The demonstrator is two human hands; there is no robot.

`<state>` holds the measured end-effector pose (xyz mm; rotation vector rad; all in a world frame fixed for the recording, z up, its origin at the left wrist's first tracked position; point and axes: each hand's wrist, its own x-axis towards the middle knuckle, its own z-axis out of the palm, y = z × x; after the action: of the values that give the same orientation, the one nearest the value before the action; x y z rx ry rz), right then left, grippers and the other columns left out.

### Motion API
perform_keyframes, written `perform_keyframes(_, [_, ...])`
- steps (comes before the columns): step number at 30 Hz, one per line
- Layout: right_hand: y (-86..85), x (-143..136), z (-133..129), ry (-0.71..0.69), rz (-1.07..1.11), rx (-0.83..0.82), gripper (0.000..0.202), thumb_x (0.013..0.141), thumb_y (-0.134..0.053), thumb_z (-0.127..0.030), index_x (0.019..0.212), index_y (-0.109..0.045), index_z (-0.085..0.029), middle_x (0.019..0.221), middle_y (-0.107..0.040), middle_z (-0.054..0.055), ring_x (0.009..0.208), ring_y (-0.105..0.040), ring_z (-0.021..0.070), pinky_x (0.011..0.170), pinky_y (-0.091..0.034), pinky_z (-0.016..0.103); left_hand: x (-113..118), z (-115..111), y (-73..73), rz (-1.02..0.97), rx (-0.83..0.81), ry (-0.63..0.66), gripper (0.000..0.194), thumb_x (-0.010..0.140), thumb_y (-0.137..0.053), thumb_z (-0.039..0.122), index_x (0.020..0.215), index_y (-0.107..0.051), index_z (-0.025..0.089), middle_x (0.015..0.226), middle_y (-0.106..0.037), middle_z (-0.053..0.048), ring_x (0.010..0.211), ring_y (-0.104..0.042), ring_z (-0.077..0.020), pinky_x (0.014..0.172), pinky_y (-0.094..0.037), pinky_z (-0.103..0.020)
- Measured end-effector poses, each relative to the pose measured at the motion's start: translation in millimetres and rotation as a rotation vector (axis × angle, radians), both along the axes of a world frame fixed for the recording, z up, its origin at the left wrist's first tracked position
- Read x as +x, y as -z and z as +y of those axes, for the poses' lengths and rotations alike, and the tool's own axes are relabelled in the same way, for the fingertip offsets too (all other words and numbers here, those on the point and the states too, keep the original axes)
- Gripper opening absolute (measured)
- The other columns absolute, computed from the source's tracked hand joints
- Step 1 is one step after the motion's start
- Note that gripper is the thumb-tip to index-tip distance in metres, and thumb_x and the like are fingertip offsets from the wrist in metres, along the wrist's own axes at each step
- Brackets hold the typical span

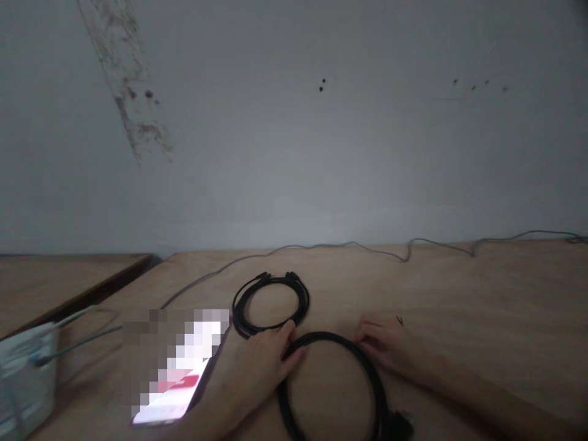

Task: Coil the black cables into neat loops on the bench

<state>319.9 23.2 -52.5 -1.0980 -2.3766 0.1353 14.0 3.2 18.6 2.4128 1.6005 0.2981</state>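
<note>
Two coils of black cable are seen on a light wooden tabletop [459, 294], set against a pale, stained wall [294, 153]. The larger cable coil [367, 373] lies nearest the camera, at about 6 o'clock in the view, with its far arc framed between both hands. The left hand [266, 361] is laid flat at the coil's 10 o'clock edge, fingers extended and loosely together, the fingertips touching the cable; nothing is gripped. The right hand [390, 346] is rested at the coil's 1 o'clock edge, fingers slightly curled and pointed toward the left hand, touching or just beside the cable; whether contact is made cannot be told through the blur. A dark connector [399, 422] is glimpsed at the coil's 4 o'clock side, near the bottom edge.

The smaller cable coil [271, 303] is placed just beyond the left hand, at 11 o'clock from the larger one, its near rim just beside the left fingertips. A lit phone [177, 373], its screen pixelated, is seen at 9 o'clock from the left hand. A thin grey wire [349, 245] is trailed along the table's far edge, and a white packet [25, 380] is seen at the far left.
</note>
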Motion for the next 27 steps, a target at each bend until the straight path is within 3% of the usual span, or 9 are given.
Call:
perform_keyframes(4, [-7.4, -5.1, 1.6, 0.078, 0.086, -0.160, 0.011, 0.093, -0.063, -0.019, 0.091, -0.072, -0.026, 0.092, -0.072, 0.000, 0.086, -0.065, 0.0176, 0.079, -0.046, 0.028, 1.6, -1.5, -3.3, 0.003, -0.007, -0.005, 0.024, 0.098, -0.051, 0.045, 0.097, -0.059, 0.022, 0.091, -0.069, -0.004, 0.077, -0.063, -0.0222, 0.064, -0.038, -0.030])
perform_keyframes(10, [-15.3, -11.5, -2.4, 0.145, 0.155, -0.272, 0.014, 0.094, -0.061, -0.023, 0.091, -0.075, -0.025, 0.091, -0.072, 0.002, 0.084, -0.065, 0.0182, 0.078, -0.048, 0.029, 0.0, 0.8, 1.1, 0.000, 0.005, -0.007, 0.027, 0.097, -0.050, 0.047, 0.097, -0.058, 0.021, 0.090, -0.068, -0.004, 0.077, -0.063, -0.0220, 0.065, -0.039, -0.030])
perform_keyframes(14, [-15.5, -12.8, -1.5, 0.173, 0.093, -0.229, 0.017, 0.095, -0.061, -0.025, 0.100, -0.077, -0.027, 0.093, -0.072, 0.004, 0.083, -0.065, 0.0194, 0.078, -0.048, 0.031, -1.1, 1.5, 3.5, 0.002, 0.003, -0.002, 0.025, 0.097, -0.051, 0.045, 0.097, -0.058, 0.022, 0.087, -0.068, -0.003, 0.075, -0.062, -0.0210, 0.063, -0.037, -0.029])
perform_keyframes(18, [-17.6, -13.9, -1.7, 0.131, 0.088, -0.204, 0.022, 0.095, -0.059, -0.020, 0.091, -0.079, -0.028, 0.090, -0.070, 0.003, 0.081, -0.066, 0.0181, 0.076, -0.048, 0.030, -0.5, 0.5, 2.5, -0.003, 0.018, -0.004, 0.025, 0.097, -0.052, 0.046, 0.093, -0.057, 0.022, 0.087, -0.068, -0.003, 0.075, -0.063, -0.0217, 0.063, -0.038, -0.029])
perform_keyframes(27, [-22.7, -14.7, -7.4, 0.203, 0.150, -0.247, 0.014, 0.088, -0.064, -0.016, 0.081, -0.074, -0.022, 0.084, -0.070, 0.003, 0.076, -0.064, 0.0178, 0.068, -0.046, 0.028, 0.0, -0.8, -0.3, -0.039, 0.011, 0.006, 0.023, 0.097, -0.052, 0.044, 0.094, -0.057, 0.022, 0.086, -0.068, -0.002, 0.076, -0.063, -0.0217, 0.064, -0.037, -0.030])
